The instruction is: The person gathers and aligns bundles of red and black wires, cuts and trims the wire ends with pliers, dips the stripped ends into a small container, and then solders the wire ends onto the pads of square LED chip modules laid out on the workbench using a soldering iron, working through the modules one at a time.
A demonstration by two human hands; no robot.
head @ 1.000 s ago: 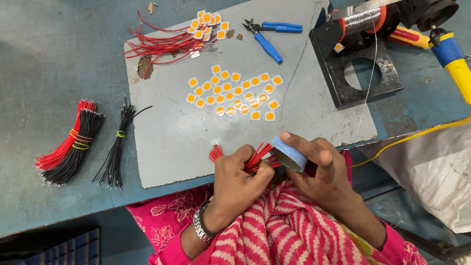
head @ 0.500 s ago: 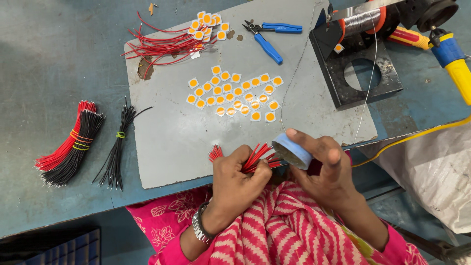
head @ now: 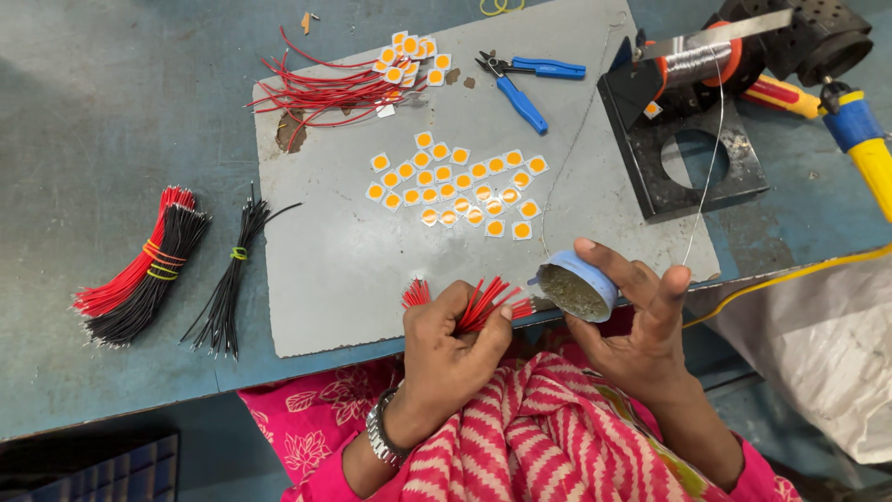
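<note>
Left hand (head: 446, 349) grips red wires (head: 483, 302); right hand (head: 636, 325) holds blue tin (head: 576, 286).

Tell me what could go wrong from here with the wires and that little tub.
1. The right hand holds the small blue tub tilted, open side showing; its greyish contents might spill onto the lap.
2. The left hand grips a fanned bunch of red wires past the grey mat edge; loose ones could slip out.

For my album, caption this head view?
Left hand grips red wires; right hand holds small blue tin.
</note>
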